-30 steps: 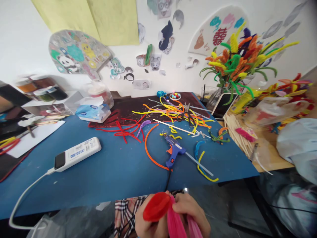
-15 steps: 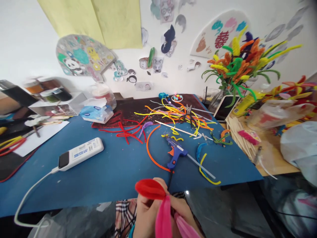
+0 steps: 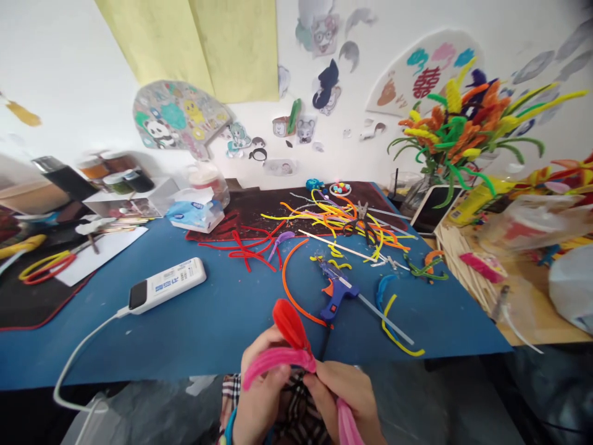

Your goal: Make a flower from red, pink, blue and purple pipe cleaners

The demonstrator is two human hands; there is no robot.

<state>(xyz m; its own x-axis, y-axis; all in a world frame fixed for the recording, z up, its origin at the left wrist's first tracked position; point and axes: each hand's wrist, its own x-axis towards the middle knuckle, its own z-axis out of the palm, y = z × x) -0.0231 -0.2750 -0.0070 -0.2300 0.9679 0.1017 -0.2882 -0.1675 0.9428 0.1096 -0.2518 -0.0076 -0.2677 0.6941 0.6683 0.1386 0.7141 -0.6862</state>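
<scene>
Above the table's front edge, both hands work on a piece made of fuzzy pipe-cleaner petals. Its red petal [image 3: 291, 324] points up and left, and a bright pink petal [image 3: 273, 360] curves across my left hand [image 3: 259, 392]. The left thumb and fingers are closed on the pink petal. My right hand [image 3: 347, 389] pinches the piece close to where the petals join. A pale pink petal [image 3: 348, 426] hangs below the right fingers. On the table just beyond lies a blue glue gun [image 3: 338, 289] with a clear glue stick, beside an orange pipe cleaner [image 3: 290, 284].
Loose yellow and orange pipe cleaners [image 3: 319, 213] and pliers [image 3: 362, 213] lie at the back. Red pipe cleaners [image 3: 252, 247] lie left of the glue gun. A cabled white device [image 3: 169, 283] sits on the left. A phone [image 3: 435, 207] leans near a flower vase [image 3: 417, 191].
The red petal has swung from pointing left to pointing up. The bright pink petal, which hung down, now curves left over my left hand. The hands have moved slightly apart.
</scene>
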